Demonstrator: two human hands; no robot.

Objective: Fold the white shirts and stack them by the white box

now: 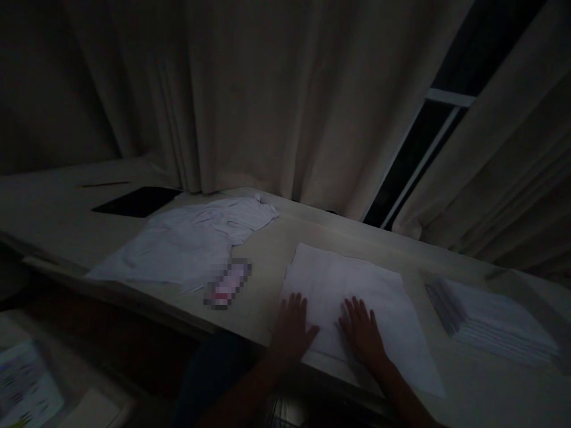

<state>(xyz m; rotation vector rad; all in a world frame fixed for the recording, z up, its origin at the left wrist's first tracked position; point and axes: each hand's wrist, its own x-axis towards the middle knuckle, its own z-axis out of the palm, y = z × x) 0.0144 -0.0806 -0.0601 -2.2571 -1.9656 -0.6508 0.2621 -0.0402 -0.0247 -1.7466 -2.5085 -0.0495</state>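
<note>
A white folded cloth (352, 273), perhaps a garment, lies flat near the front edge of the table. My left hand (292, 327) rests on its left side with fingers stretched out and thumb apart. On the middle of the same cloth lies my right hand (363, 333), flat with its fingers spread. Neither hand grips anything. Left of them, a white T-shirt (178, 238) is spread loosely, its far end wrinkled. A blurred-out, phone-shaped object (228, 284) sits between the shirt and my left hand.
A stack of folded white cloths (495, 321) stands at the right. Farther left are a dark flat sheet (138, 202) and a thin stick like a pencil (104, 183). Beige curtains (254, 95) hang behind the table (263, 249). A printed paper (27, 386) shows at lower left.
</note>
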